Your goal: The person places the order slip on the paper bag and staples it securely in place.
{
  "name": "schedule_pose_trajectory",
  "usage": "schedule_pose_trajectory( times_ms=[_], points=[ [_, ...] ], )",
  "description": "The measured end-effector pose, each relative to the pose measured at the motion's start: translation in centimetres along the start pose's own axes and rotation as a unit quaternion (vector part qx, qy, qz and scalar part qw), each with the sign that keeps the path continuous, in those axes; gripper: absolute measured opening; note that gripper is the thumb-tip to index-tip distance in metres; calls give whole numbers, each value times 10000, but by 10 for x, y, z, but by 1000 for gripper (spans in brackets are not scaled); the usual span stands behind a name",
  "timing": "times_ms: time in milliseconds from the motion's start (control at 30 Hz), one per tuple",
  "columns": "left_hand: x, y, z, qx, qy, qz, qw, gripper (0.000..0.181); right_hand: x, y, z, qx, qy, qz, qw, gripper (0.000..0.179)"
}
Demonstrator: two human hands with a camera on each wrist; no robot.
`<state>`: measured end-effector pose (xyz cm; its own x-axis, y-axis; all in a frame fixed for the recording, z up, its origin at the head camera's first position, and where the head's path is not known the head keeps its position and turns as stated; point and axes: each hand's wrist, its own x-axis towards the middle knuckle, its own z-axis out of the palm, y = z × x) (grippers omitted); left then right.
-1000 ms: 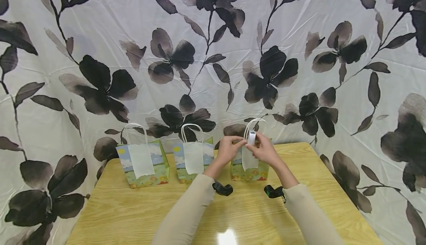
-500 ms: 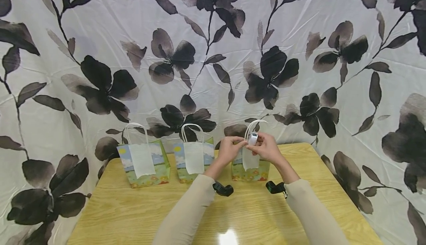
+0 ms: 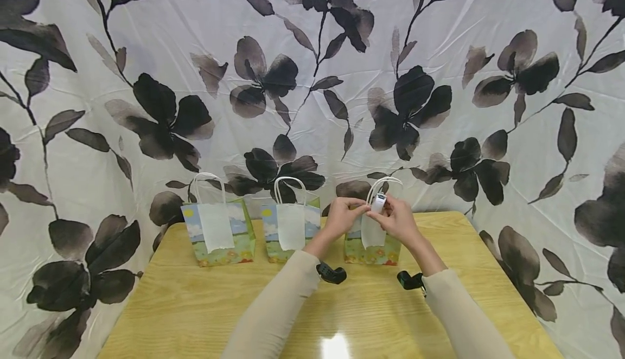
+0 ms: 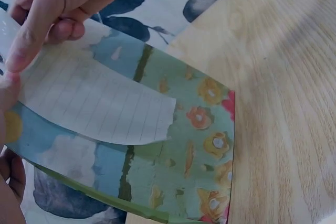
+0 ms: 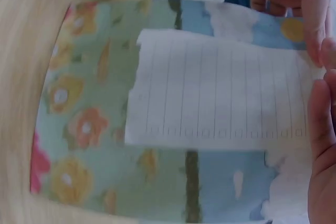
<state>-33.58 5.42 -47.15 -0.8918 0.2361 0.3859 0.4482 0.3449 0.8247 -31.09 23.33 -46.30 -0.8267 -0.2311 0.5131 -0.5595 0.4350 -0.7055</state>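
In the head view, the rightmost paper gift bag [image 3: 355, 249], printed with sky and flowers, stands upright with white handles. A torn-edged sheet of lined paper [image 3: 372, 232] hangs down its front from the top rim. My left hand [image 3: 340, 218] pinches the top of the sheet at the bag's rim. My right hand [image 3: 401, 222] holds a small white stapler [image 3: 378, 203] upright at that same edge, dark end upward. In the right wrist view the sheet [image 5: 220, 93] lies flat over the bag's front; both hands' fingertips meet at its top edge, and the stapler is out of sight.
Two matching gift bags stand to the left, the middle bag [image 3: 272, 239] and the far-left bag [image 3: 195, 242], each with a paper strip down its front. All are near the back edge of the wooden table [image 3: 195, 315]. A floral cloth [image 3: 312, 104] hangs behind.
The head view has shifted slightly, so the scene sits a little further right. The stapler leans more to the right than a second ago. Both hands stay at the same bag's rim.
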Motion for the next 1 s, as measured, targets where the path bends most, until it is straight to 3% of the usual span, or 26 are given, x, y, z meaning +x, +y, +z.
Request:
schedule_pose_trajectory(
  times_ms=[233,467,700,833,1000],
  points=[
    [7,1,1,146,154,23,9998,23,11,3,2,-111,510,35,9986,23],
    [4,-5,0,196,42,-221,9996,23,10,8,4,64,49,311,9995,26],
    [3,-6,-1,288,-26,-136,9995,23,6,1,4,-242,83,209,9995,33],
    [2,-5,-1,480,-84,-121,9987,25,3,-8,2,-542,366,225,9976,44],
    [2,-2,-4,705,-105,-113,9974,28,-6,-28,-7,-665,1003,5,9927,49]
  ],
)
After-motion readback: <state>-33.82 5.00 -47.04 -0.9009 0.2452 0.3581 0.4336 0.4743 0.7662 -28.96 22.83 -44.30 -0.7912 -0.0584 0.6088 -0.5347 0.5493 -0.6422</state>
